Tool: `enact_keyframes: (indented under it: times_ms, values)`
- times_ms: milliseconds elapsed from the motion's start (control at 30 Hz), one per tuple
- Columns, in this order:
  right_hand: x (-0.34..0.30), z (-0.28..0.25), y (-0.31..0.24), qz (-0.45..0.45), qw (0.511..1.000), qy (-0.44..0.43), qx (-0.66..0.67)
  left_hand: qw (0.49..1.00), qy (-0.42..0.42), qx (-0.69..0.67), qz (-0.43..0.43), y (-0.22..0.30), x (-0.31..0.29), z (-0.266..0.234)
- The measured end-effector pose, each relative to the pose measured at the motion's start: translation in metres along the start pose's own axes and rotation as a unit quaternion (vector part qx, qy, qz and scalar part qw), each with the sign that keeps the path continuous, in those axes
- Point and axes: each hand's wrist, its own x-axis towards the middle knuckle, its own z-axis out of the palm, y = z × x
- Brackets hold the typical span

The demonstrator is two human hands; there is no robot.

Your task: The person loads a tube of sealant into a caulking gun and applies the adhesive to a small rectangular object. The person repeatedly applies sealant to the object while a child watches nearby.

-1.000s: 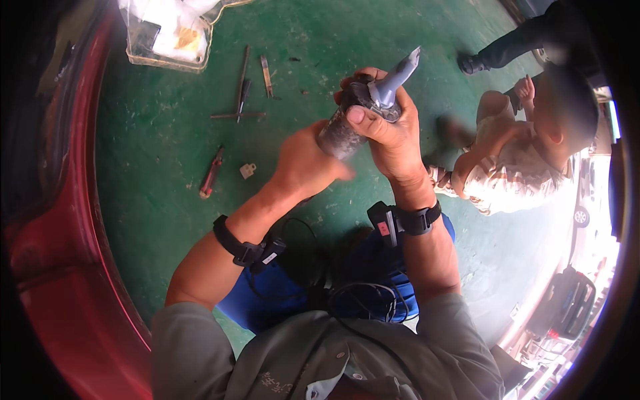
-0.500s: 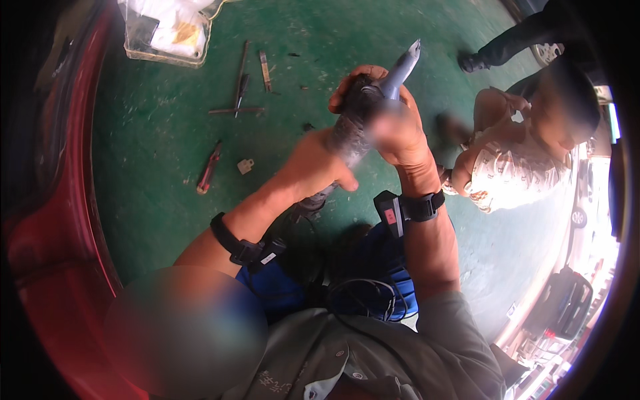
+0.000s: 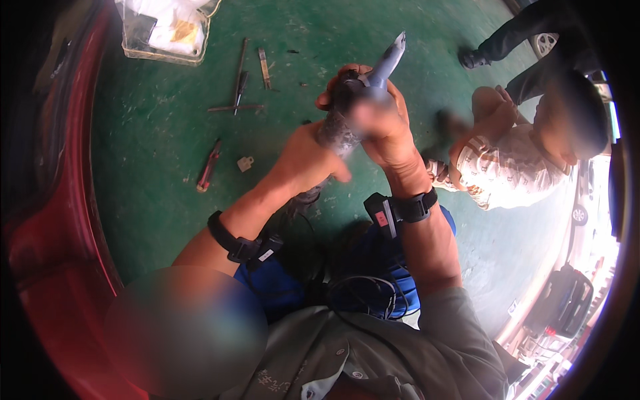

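Observation:
A grimy, dark cylindrical part [image 3: 339,135] is held up off the floor between both my hands. My left hand [image 3: 307,159] is closed around its lower side, thumb pointing right. At the upper end my right hand [image 3: 388,137] is wrapped about the part, fingertips showing on the far left side. From between the right fingers rises a smooth grey tapered piece [image 3: 387,63] with a narrow, ragged tip. How this piece meets the dark part is hidden by the right hand and a blurred patch.
Several hand tools, among them a T-handled bar [image 3: 240,107] and a red-handled tool [image 3: 210,167], lie on the green floor at left. A clear plastic box [image 3: 167,59] stands beyond. Red car bodywork [image 3: 60,267] borders the left; another person [image 3: 507,167] crouches at right.
Both hands and the held part have moved slightly up and left, with the grip unchanged. The person at right has shifted posture a little.

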Motion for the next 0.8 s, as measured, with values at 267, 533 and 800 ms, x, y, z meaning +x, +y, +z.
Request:
enact_keyframes:
  times_ms: [267, 533, 800]
  values:
    - [-0.001, 0.002, 0.005, 0.002, 0.984, 0.098, -0.147, 1.000, -0.002, 0.023, -0.006, 0.006, 0.005, -0.005]
    - [-0.001, -0.010, -0.008, 0.005, 0.999, -0.002, -0.045, 0.999, 0.015, -0.028, 0.006, -0.002, 0.007, -0.010]
    - [0.010, -0.017, -0.010, 0.012, 0.996, -0.087, 0.021, 0.999, -0.047, -0.014, -0.015, -0.004, 0.008, -0.011]
